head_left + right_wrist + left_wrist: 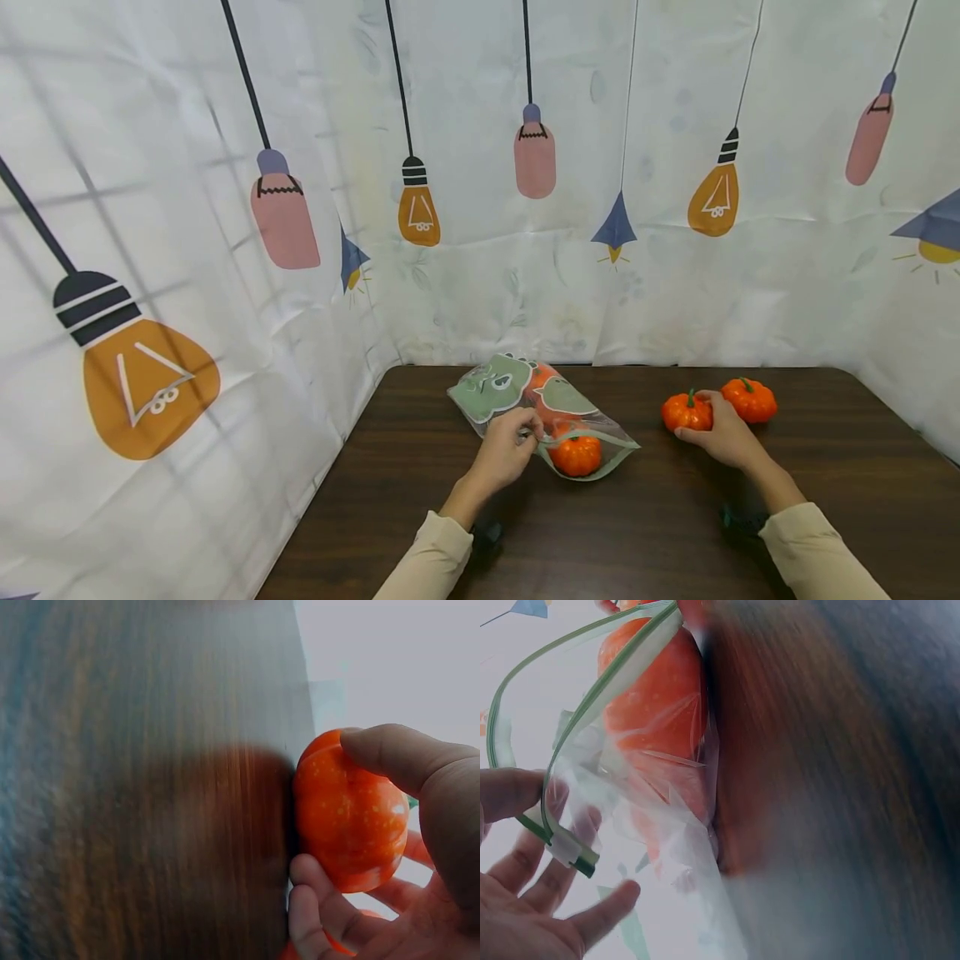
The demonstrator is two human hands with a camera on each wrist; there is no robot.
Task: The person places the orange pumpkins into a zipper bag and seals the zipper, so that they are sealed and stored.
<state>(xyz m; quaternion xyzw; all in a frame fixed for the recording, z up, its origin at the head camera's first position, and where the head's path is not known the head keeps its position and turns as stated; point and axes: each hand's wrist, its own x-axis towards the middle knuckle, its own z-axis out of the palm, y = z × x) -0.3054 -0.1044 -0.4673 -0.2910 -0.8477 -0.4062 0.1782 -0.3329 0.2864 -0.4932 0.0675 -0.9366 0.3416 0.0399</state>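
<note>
A clear zip bag [491, 387] with a green dinosaur print lies on the table, its green-edged mouth spread towards me. Just inside the mouth sits a small orange pumpkin [576, 456], seen through the plastic in the left wrist view. My left hand [507, 450] pinches one corner of the bag's zip edge [570, 855] between thumb and fingers. To the right, my right hand [723, 432] grips a second small pumpkin [352, 814], thumb on one side and fingers round the other; this pumpkin still touches the table. A third pumpkin [750, 401] lies just behind that hand.
The dark wooden table [600, 533] ends at the back against a white curtain [480, 283] printed with hanging lamps. The curtain also runs along the left and right sides. Dark wrist-worn devices show under both forearms.
</note>
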